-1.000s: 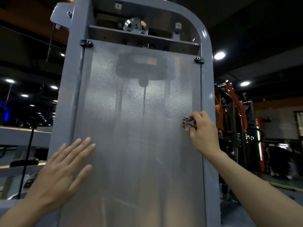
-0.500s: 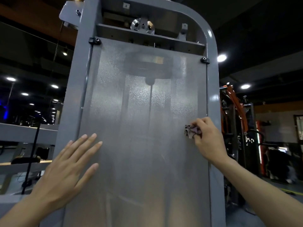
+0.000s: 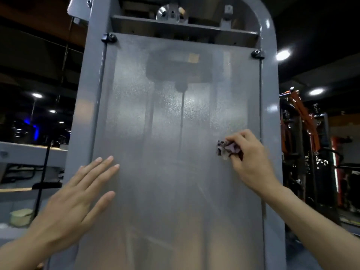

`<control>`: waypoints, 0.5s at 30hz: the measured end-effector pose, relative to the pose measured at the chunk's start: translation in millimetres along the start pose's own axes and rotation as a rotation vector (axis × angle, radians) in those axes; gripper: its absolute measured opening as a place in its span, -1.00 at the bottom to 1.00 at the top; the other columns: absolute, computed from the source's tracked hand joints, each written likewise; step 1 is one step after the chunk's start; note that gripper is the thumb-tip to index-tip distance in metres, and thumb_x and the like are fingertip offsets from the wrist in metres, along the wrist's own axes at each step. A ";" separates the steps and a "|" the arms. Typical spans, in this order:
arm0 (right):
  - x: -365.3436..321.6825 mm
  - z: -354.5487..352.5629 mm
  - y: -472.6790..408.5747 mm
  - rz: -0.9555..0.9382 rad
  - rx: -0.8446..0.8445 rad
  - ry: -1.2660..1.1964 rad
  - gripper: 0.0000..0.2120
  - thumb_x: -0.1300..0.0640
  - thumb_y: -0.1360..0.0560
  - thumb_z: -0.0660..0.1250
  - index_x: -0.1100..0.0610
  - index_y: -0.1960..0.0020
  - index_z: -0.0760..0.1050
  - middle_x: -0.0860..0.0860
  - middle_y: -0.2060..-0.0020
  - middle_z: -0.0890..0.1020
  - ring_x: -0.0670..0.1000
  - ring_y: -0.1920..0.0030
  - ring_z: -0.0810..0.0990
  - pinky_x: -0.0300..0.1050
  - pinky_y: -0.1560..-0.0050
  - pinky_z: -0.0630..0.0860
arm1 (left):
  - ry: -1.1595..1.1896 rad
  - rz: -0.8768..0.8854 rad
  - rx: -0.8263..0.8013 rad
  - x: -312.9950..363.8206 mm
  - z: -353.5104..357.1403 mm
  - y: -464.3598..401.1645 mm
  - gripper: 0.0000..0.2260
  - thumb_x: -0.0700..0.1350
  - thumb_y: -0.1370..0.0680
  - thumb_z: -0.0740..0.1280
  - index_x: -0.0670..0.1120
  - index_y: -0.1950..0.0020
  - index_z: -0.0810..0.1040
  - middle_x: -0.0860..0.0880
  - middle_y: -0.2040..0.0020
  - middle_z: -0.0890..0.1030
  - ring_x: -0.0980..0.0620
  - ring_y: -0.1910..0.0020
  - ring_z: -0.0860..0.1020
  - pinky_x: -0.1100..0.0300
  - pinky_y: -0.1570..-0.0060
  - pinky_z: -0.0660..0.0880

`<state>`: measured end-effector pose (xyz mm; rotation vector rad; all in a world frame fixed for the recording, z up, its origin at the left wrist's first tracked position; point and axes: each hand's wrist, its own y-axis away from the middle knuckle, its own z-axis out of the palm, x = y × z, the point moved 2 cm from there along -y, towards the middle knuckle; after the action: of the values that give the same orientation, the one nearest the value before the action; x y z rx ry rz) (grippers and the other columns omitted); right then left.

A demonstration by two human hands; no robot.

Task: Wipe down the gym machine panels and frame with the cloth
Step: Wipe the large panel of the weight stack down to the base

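The room is dark, lit by round ceiling lights (image 3: 283,54) overhead. An orange-and-black machine (image 3: 303,141) stands to the right. At left a pale ledge (image 3: 29,151) runs across, with a blue glow (image 3: 36,131) beyond it.

Frosted, grainy translucent panel (image 3: 175,152); glossy grey-painted metal frame (image 3: 269,114); crumpled cloth (image 3: 227,149).

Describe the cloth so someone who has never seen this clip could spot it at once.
Find the tall grey machine frame with its frosted panel. Near the panel's right edge, about mid-height, the right hand holds a small crumpled cloth against it. It is the only purplish, wrinkled thing there; the left hand lies flat and bare.
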<state>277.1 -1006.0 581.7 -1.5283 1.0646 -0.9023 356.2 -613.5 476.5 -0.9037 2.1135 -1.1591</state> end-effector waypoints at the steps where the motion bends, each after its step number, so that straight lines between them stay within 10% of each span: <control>1: -0.7 0.7 10.2 -0.011 -0.031 -0.009 -0.68 0.39 -0.43 0.41 0.07 -0.09 0.61 -0.16 0.05 0.43 -0.14 0.10 0.45 -0.23 0.07 0.40 | -0.015 -0.003 -0.020 0.1 -2.7 0.4 -0.48 0.28 -0.70 -0.02 0.19 -0.66 0.14 0.17 -0.66 0.15 0.06 -0.65 0.11 0.02 -0.57 0.04; 15: -5.7 -11.8 -8.2 -0.018 -0.120 -0.011 -0.79 0.28 -0.48 0.40 0.03 -0.04 0.60 -0.08 0.04 0.47 0.09 0.17 0.58 0.08 0.15 0.59 | 0.017 -0.130 -0.148 15.7 -28.2 -3.8 -0.38 0.46 -0.59 -0.11 0.30 -0.63 0.09 0.40 -0.62 -0.05 0.33 -0.61 -0.10 0.15 -0.53 0.12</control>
<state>265.7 -1003.7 591.9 -1.6415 1.1160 -0.8544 327.0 -613.3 490.7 -1.1172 2.2046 -1.0873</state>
